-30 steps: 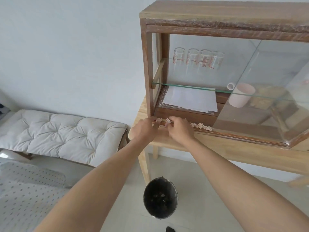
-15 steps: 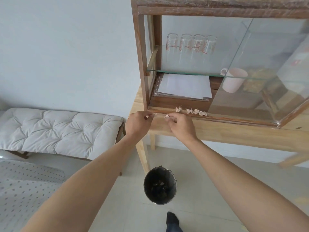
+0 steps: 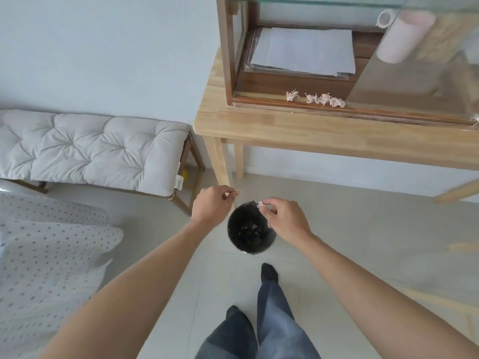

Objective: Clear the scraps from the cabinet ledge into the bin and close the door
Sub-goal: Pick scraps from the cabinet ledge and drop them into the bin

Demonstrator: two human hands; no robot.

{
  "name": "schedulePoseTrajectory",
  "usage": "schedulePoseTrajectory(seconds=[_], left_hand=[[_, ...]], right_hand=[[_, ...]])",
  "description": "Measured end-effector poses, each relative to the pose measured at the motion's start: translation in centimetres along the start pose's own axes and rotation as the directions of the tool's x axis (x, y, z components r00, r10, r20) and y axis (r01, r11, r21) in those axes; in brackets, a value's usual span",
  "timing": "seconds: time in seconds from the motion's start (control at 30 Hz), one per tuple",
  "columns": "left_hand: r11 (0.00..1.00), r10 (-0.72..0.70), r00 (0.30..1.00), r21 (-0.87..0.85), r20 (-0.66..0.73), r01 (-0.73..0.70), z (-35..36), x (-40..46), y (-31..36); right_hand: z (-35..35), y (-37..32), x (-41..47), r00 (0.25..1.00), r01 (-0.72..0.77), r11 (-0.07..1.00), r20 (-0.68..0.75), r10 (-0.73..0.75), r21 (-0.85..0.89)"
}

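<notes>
A black round bin (image 3: 234, 237) stands on the floor below the table, with dark scraps inside. My left hand (image 3: 211, 207) hovers just left of its rim, pinching a small pale scrap (image 3: 238, 192). My right hand (image 3: 283, 220) is over the bin's right side, pinching a white scrap (image 3: 260, 203). Several pale scraps (image 3: 316, 97) still lie on the wooden cabinet ledge (image 3: 259, 98). The cabinet's glass door (image 3: 420, 60) stands open at the right.
The cabinet sits on a light wooden table (image 3: 311, 130); papers (image 3: 303, 51) and a pink mug (image 3: 396, 37) are inside it. A cushioned bench (image 3: 88, 149) is at the left, a dotted cloth (image 3: 46, 255) below it. My legs (image 3: 261, 320) are near the bin.
Both hands left the cabinet ledge, each with a scrap, and dropped down to the bin. My view tilted downward toward the floor.
</notes>
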State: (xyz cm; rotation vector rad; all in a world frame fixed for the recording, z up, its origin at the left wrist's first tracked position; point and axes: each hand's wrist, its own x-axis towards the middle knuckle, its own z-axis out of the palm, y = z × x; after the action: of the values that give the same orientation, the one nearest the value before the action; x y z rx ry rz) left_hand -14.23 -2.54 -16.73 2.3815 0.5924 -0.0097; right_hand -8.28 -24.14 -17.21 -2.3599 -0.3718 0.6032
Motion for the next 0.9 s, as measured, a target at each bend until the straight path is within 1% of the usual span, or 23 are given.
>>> schedulePoseTrajectory(seconds=[0.2,0.33,0.47,0.6,0.7,0.9], left_hand=[[0.990,-0.136,0.981,0.048,0.141,0.130,3.8,0.7,-1.0],[0.989,-0.142,0.984,0.046,0.103,0.138,3.2,0.9,-1.4],[0.995,-0.095,0.994,0.008,0.061,0.095,0.5,1.3,-0.3],[1.000,-0.021,0.999,-0.021,-0.033,0.020,-3.0,2.1,2.5],[0.999,0.038,0.995,-0.023,-0.089,-0.040,-5.7,2.4,5.0],[0.985,0.173,0.974,0.009,-0.145,-0.174,-9.9,3.8,10.2]], right_hand=[[3.2,3.0,2.4,0.990,-0.112,0.993,0.087,0.114,-0.027],[2.2,3.4,2.9,0.988,-0.146,0.989,0.039,0.146,-0.023],[-0.7,2.2,2.3,0.991,-0.118,0.993,-0.055,0.118,0.012],[-4.2,-0.2,1.5,0.985,-0.033,0.998,-0.169,0.041,0.054],[-7.0,-2.2,0.6,0.969,0.026,0.996,-0.245,-0.004,0.086],[-12.4,-5.7,0.2,0.926,0.097,0.991,-0.373,-0.057,0.088]])
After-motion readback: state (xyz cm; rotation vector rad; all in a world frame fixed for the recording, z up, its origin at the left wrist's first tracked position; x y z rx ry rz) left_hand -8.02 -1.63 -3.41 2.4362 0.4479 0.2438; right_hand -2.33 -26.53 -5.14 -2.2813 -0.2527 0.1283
